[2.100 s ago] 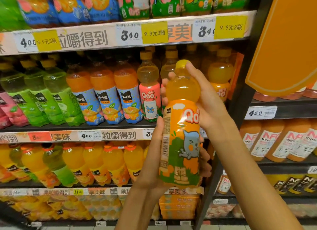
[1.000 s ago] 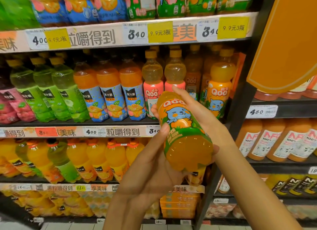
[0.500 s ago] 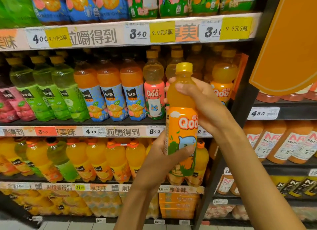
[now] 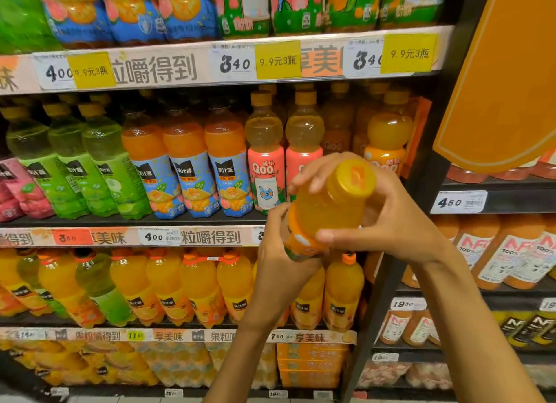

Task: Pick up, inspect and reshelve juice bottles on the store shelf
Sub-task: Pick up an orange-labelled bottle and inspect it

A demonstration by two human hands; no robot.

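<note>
Tipped from upright half a second earlier, the juice bottle (image 4: 326,211) now pointed its yellow cap (image 4: 356,178) at the camera. Left hand (image 4: 282,262) gripped its labelled base; right hand (image 4: 388,219) clasped its shoulder, before the shelf edge (image 4: 192,237).

The top shelf strip (image 4: 210,68) carries handwritten price cards reading 400, 340 and 340 again, each half covered by a yellow sticker (image 4: 277,60) saying 9.9元3瓶, with big grey characters 粒嚼得到 between them. Below, the pink bottle (image 4: 264,174) shows "Qoo" (with 酷兒 above it), and the blue-labelled orange bottles (image 4: 186,174) wear a black tag 美汁源. The middle strip (image 4: 192,237) reads 380, 美味, 400, 粒嚼得到. The lower strip (image 4: 168,336) has 享美味 and 果粒. On the right-hand rack a card (image 4: 457,202) says 450, the bottles beneath (image 4: 508,249) read "100%", and another card (image 4: 406,304) says 1980.
</note>
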